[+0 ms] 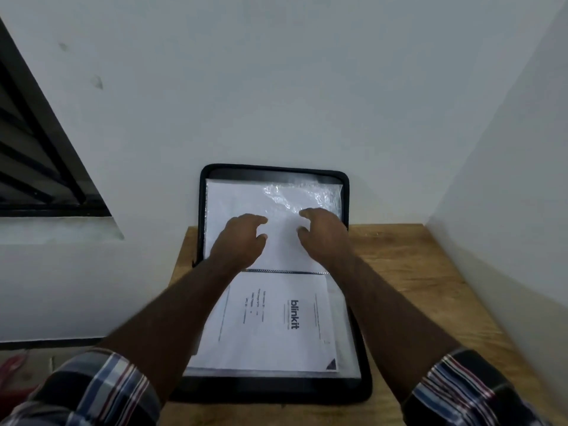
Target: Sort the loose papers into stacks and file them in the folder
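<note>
A black zip folder (pixel 359 392) lies open on the wooden table, its far half leaning up against the wall. The far half holds a clear plastic sleeve (pixel 307 195) with white paper inside. My left hand (pixel 238 241) and my right hand (pixel 325 235) both rest on this sleeve side by side, fingers loosely bent, touching its surface. The near half carries a printed white sheet (pixel 276 321) with a "blinkit" logo, lying in another sleeve. A spiral binding (pixel 285 271) runs between the halves.
The wooden table (pixel 415 272) sits in a corner, white walls behind and to the right. A barred window (pixel 30 167) is at the left. Bare tabletop shows right of the folder. The floor lies below on the left.
</note>
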